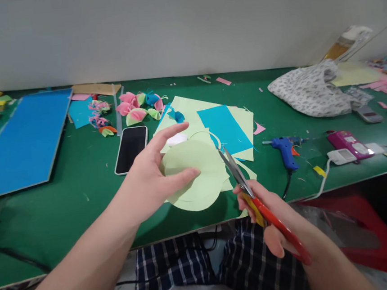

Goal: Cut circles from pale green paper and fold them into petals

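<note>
My left hand [155, 171] grips a round pale green paper disc [204, 187], thumb on top and the other fingers at its far left edge. In my right hand [262, 197] is a pair of scissors [240, 174] with red and yellow handles, its blades slightly apart and pointing toward the disc's right edge. Thin curved paper offcuts [246, 167] lie just beyond the blades. Under and behind the disc are pale green sheets [190, 107] with a blue paper rectangle [226, 128] on top.
Left of the papers lies a phone [131, 150], with paper petals [136, 107] behind it. A blue board [26, 137] is at far left. On the right are a blue glue gun [285, 152], a purple power strip [349, 144] and a patterned cloth [310, 89].
</note>
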Demonstrator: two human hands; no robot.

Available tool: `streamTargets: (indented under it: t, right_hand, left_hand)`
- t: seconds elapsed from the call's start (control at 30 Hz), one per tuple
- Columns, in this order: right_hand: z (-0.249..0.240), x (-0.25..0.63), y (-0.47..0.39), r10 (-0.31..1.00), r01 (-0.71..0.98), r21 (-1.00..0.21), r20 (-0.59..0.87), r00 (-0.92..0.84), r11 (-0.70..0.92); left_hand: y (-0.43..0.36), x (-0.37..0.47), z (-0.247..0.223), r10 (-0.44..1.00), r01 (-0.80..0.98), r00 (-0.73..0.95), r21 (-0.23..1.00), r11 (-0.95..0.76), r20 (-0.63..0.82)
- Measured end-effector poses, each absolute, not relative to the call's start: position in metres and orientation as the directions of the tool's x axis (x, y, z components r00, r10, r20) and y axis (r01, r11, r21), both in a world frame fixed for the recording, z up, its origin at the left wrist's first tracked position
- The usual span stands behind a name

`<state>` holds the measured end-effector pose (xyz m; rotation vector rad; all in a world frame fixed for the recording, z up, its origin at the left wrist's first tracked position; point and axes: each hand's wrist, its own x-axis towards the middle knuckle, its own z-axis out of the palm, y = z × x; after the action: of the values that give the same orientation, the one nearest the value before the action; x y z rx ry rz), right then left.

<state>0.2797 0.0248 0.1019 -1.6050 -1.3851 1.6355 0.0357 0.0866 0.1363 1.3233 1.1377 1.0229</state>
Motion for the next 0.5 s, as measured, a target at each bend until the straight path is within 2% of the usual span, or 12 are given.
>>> streamTargets:
  t: [0.1, 0.33, 0.5]
  right_hand:
    - [0.0982, 0.2780, 0.0267, 0.841, 0.258, -0.866, -0.486, -0.237, -0.428]
    - [0.0946, 0.2766, 0.0337, 0.882, 0.190, -0.925, -0.372, -0.289, -0.328]
    - [0.0914, 0.2749, 0.0319, 0.892, 0.144, -0.929, -0.369, -0.262, -0.342]
  left_hand:
    - [0.0845, 0.0372, 0.1369, 0.982, 0.086, 0.184, 0.996, 0.021, -0.037]
    - [0.0842, 0.0395, 0.1360, 0.979, 0.139, 0.205, 0.989, -0.046, 0.017]
    - [0.0829, 0.0417, 0.1375, 0.974, 0.112, 0.225, 0.993, -0.030, 0.005]
